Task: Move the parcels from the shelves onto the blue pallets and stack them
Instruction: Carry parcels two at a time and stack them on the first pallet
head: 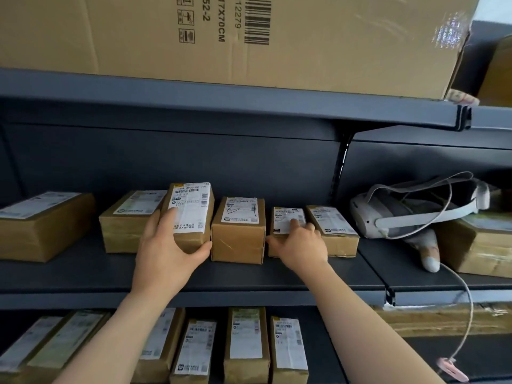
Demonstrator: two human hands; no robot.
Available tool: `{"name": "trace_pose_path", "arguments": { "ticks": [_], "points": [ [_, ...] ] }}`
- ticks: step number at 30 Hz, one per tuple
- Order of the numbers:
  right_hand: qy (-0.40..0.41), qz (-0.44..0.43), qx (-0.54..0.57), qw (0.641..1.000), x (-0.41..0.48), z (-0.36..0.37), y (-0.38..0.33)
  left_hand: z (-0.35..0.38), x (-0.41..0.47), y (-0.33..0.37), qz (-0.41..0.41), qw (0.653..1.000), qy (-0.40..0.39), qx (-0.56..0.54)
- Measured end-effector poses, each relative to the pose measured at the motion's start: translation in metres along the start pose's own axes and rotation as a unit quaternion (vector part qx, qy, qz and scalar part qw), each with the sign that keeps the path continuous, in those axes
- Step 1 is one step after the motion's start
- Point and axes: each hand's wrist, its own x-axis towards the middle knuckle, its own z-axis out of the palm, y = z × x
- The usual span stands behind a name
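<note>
Parcels sit in a row on the middle shelf. The left hand wraps round a tipped-up parcel, and the right hand curls over a smaller parcel. They're probably light, stiff taped cardboard, so a grip across the narrow sides should hold.

we are looking at a parcel storeroom or small warehouse. dark metal shelves run in tiers, lined with small brown taped parcels bearing printed shipping labels with barcodes. a big cardboard carton stamped with a barcode and size marks sits on the tier above. a white headset lies on one shelf.
</note>
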Motion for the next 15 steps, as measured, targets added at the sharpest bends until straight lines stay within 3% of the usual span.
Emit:
{"name": "trace_pose_path", "arguments": {
  "ticks": [8, 15],
  "points": [
    [0.006, 0.015, 0.063, 0.998, 0.000, 0.005, 0.000, -0.008, -0.003, 0.001, 0.022, 0.999, 0.028, 0.002],
    [0.110, -0.022, 0.106, 0.988, -0.019, -0.008, 0.007, -0.007, -0.008, 0.014, 0.050, 0.998, 0.039, -0.018]
  ]
}}
